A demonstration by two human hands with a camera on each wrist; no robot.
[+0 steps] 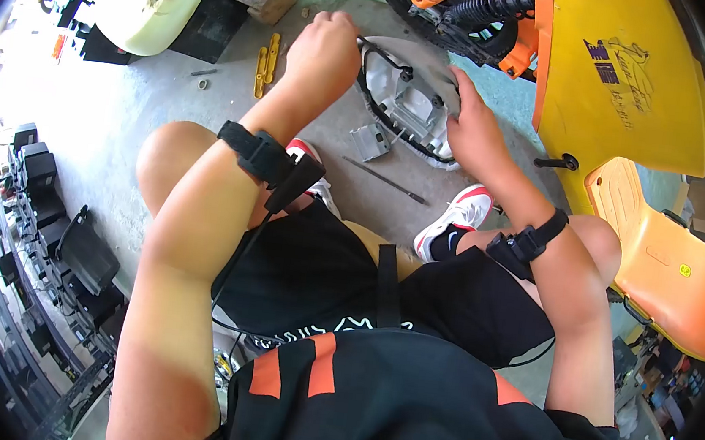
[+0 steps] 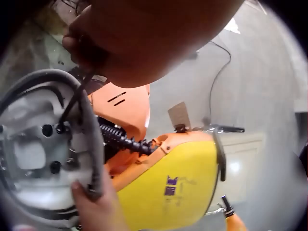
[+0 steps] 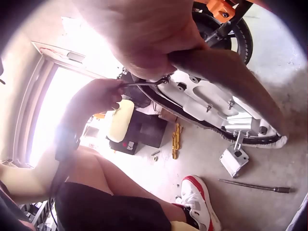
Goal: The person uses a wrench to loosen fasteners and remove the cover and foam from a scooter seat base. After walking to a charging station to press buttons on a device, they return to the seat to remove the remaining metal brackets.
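Observation:
An upturned seat [image 1: 418, 112] with a pale base, metal fittings and a dark cover edge is tilted in front of me. My left hand [image 1: 326, 52] grips a thin dark rod-like tool [image 2: 74, 103], whose far end meets a bolt on the seat's underside. The grip itself is mostly hidden by the back of that hand. My right hand [image 1: 482, 131] holds the seat's rim on the other side, thumb over the underside. Beside the seat on the floor lie a metal bracket [image 1: 369, 142] and a long thin rod [image 1: 384, 180].
A yellow-and-orange vehicle body [image 1: 637, 86] stands at the right, with an orange seat [image 1: 664, 250] below it. Yellow metal bars [image 1: 266, 66] and a small ring [image 1: 203, 84] lie on the floor at left. Farther back is a pale foam block [image 1: 153, 1]. My shoes [image 1: 459, 217] flank the work.

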